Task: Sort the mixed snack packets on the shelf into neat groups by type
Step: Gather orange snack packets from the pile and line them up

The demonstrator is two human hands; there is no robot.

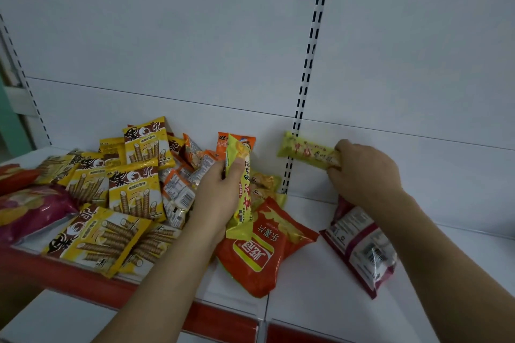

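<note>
The left hand point(220, 189) is curled around a long yellow-green plastic snack packet point(241, 200), thumb pressed across its upper part, holding it nearly upright above the pile; the packet's lower end hangs over a red foil crisp bag with a yellow label point(259, 253). The left forearm rises from 7 o'clock. The right hand point(365, 172), knuckles up, pinches the right end of a second yellow-green packet with red lettering point(308, 152), which lies almost level against the white back panel point(195, 36) at 1 o'clock, across the slotted black-and-white upright point(302, 92). The right forearm comes in from 4 o'clock and crosses above a maroon-and-white packet lying back side up point(362, 248) on the white shelf point(306, 287).

At 9 o'clock from the left hand lies a heap of yellow wafer-roll packets with black lettering point(131, 192), overlapping one another. Small orange-and-clear packets point(178, 189) sit between that heap and the left hand, partly hidden by it. An orange packet point(245, 140) stands behind the held one. A magenta crisp bag point(30, 211) lies at the far left edge. A red strip point(83, 281) runs along the shelf's front.
</note>
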